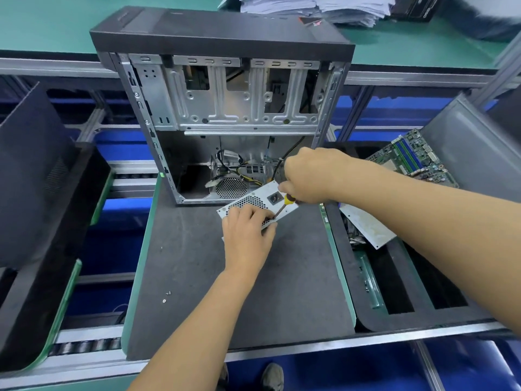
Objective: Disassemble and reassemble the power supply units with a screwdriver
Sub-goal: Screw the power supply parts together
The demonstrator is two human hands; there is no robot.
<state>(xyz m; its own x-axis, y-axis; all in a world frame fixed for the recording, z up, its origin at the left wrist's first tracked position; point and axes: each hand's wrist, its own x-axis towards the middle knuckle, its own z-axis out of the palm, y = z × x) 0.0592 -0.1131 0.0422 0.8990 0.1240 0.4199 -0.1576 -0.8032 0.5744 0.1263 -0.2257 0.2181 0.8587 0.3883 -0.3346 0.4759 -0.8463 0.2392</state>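
Observation:
A silver power supply unit (pixel 266 194) with a perforated grille and a black socket lies tilted on the dark mat (pixel 197 266), just in front of the open computer case (pixel 222 117). My left hand (pixel 248 235) grips its near end, fingers curled over the grille. My right hand (pixel 310 176) holds a screwdriver (pixel 285 203) with a yellow and dark handle. The shaft points down-left at the unit's face beside my left fingers. Black and yellow cables (pixel 248 176) run from the unit back into the case.
Two loose screws (pixel 167 296) lie on the mat at the left. A green motherboard (pixel 414 159) and a metal plate (pixel 366 227) sit in the tray on the right. A black panel (pixel 33 176) leans at the left. Stacked papers (pixel 310 7) lie behind the case.

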